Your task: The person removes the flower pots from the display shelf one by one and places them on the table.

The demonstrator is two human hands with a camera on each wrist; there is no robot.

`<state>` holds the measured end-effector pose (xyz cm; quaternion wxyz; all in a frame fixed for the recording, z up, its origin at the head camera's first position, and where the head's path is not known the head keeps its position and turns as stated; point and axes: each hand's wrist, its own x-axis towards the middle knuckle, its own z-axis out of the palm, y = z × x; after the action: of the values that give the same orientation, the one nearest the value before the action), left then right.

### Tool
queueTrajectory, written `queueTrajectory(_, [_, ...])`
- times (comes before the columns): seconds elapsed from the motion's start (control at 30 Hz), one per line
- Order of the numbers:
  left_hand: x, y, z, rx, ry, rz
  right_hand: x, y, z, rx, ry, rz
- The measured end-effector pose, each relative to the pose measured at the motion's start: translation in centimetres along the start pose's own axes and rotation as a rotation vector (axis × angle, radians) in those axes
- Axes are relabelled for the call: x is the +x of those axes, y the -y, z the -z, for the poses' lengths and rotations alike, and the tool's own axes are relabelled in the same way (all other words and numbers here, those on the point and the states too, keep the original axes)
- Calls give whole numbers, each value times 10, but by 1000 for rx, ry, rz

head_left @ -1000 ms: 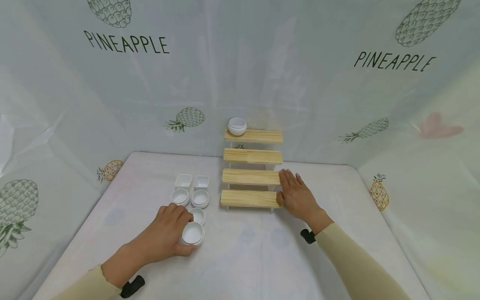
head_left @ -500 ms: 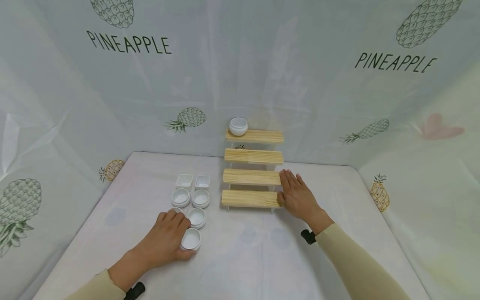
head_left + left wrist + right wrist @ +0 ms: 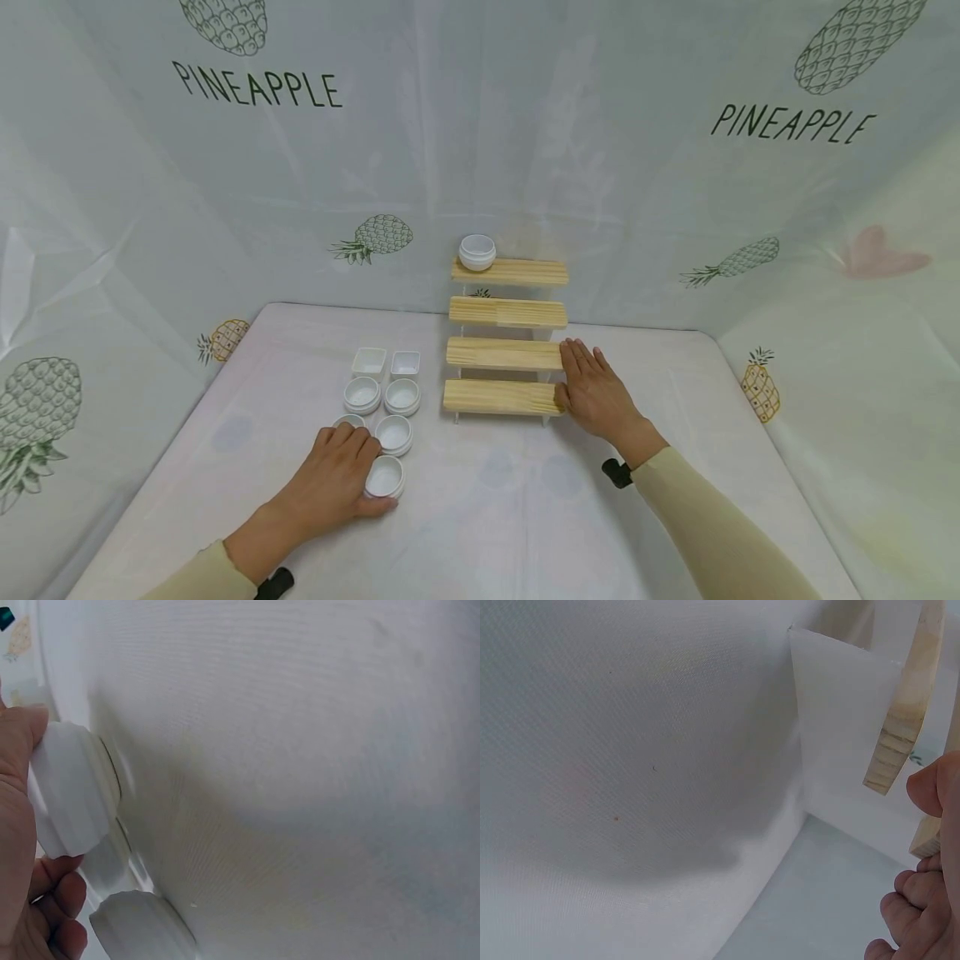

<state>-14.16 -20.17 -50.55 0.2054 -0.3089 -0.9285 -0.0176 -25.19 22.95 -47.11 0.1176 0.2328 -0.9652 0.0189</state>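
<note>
My left hand (image 3: 330, 477) holds a small white round bowl (image 3: 385, 477) between thumb and fingers, the nearest bowl of a group on the table. In the left wrist view, the thumb lies on one side of this bowl (image 3: 71, 787) and fingertips touch the other. Behind it stand more white bowls (image 3: 393, 434), one partly covered by my hand. At a stepped stand with wooden planks (image 3: 506, 354), my right hand (image 3: 596, 400) touches the right side, fingers extended along the second plank from the bottom and thumb by the lowest plank (image 3: 502, 397).
One white bowl (image 3: 477, 252) sits at the left of the stand's top plank (image 3: 521, 272). Two square white dishes (image 3: 370, 362) stand behind the round bowls. A pineapple-printed sheet (image 3: 525, 150) hangs behind the white-covered table (image 3: 495, 525).
My left hand and its bowl have shifted slightly toward the near edge, uncovering more of the bowls behind. My right hand has stayed at the stand.
</note>
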Motion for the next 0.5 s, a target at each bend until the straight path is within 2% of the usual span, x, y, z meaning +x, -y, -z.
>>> queueTrajectory(0.17, [1, -2, 2, 9, 10, 11, 0, 0, 0, 2, 3, 0])
queueTrajectory(0.5, [0, -4, 0, 3, 85, 45, -1, 0, 0, 16, 17, -13])
